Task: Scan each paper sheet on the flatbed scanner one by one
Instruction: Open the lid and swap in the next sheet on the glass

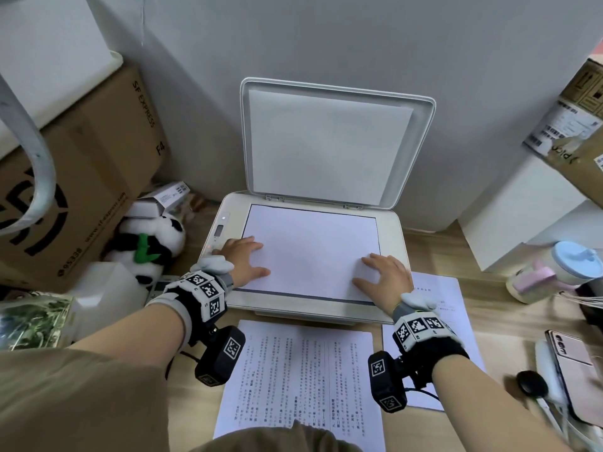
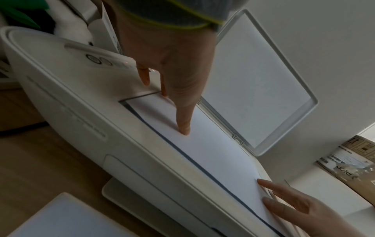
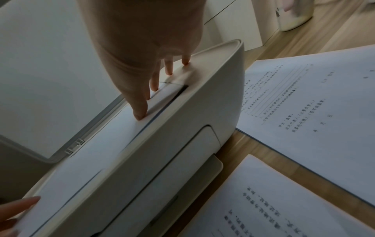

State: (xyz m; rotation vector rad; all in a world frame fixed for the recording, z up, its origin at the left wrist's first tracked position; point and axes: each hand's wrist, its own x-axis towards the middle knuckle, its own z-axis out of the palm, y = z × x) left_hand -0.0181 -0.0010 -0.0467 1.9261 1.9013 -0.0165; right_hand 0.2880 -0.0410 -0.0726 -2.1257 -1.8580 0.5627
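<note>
Raised lid (image 1: 329, 145) walls the back; scanner (image 1: 393, 252) front stays reachable.

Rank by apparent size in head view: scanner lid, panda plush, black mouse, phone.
1. scanner lid
2. panda plush
3. phone, cut off by the frame edge
4. black mouse

The phone and mouse sit nearer the camera, so true sizes may differ.

The head camera looked steeply down on the scanner (image 1: 313, 256) from above its front edge. Each wrist camera sat close over one front corner, facing along the fingers toward the raised lid (image 2: 261, 83); both shared the scanner's front rim
</note>
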